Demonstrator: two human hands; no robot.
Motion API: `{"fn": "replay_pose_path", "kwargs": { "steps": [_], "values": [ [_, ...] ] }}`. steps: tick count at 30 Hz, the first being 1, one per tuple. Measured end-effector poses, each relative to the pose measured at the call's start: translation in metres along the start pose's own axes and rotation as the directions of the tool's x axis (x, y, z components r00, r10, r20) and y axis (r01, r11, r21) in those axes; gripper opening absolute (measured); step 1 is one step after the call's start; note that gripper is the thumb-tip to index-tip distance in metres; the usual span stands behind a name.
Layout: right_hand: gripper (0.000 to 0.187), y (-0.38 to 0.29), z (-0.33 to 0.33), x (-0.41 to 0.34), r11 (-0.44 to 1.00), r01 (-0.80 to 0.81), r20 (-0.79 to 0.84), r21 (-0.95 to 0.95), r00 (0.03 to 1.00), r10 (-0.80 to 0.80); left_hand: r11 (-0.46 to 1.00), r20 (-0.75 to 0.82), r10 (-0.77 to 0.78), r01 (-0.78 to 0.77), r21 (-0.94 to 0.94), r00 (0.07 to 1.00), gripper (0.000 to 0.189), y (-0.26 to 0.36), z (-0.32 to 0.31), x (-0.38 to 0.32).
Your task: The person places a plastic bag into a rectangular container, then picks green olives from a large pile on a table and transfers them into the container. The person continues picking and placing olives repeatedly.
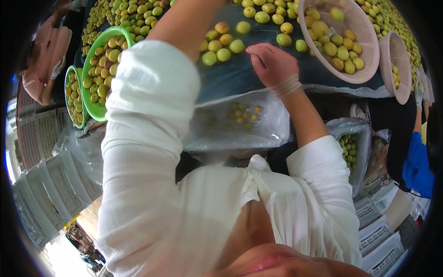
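Note:
My right hand [277,65], in a pink knitted glove with a white cuff, hangs over the near edge of a dark blue cloth [221,81]. Its fingers are curled and the palm is hidden, so I cannot tell if it holds anything. My left hand is out of view past the top edge; only its bare forearm [187,24] shows. Between the arms lie loose yellow-green fruits [223,54], probably jujubes. Right of my right hand, a tilted pink plastic basket [368,45] holds more of them. One blurred fruit [336,14] appears inside its opening, above the others.
Two green baskets, the larger one [100,117] heaped with fruit, stand at left. Below my hands sits a plastic-lined container [273,131] with fruit inside. Another lined crate [361,149] and a smaller pink basket [403,69] are at right. People work on both sides.

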State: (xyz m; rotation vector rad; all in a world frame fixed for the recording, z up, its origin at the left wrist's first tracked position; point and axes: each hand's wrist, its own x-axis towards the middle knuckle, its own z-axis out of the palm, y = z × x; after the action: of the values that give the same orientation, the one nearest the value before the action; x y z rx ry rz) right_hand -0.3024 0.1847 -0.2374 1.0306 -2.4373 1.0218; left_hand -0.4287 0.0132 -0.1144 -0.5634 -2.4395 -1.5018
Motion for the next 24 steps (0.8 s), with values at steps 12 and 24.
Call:
{"fn": "replay_pose_path", "kwargs": {
  "steps": [12,24],
  "values": [
    [0.011,-0.001,-0.001,0.001,1.0,0.023,-0.035,-0.014,0.999,-0.023,0.535,-0.09,-0.478,0.371,0.759,0.874,0.03,-0.063,-0.034,-0.124],
    [0.011,0.0,0.005,0.002,1.0,0.01,-0.042,-0.013,0.999,-0.01,0.595,-0.12,0.083,0.048,0.802,0.989,0.032,-0.016,-0.171,-0.207]
  ]
}}
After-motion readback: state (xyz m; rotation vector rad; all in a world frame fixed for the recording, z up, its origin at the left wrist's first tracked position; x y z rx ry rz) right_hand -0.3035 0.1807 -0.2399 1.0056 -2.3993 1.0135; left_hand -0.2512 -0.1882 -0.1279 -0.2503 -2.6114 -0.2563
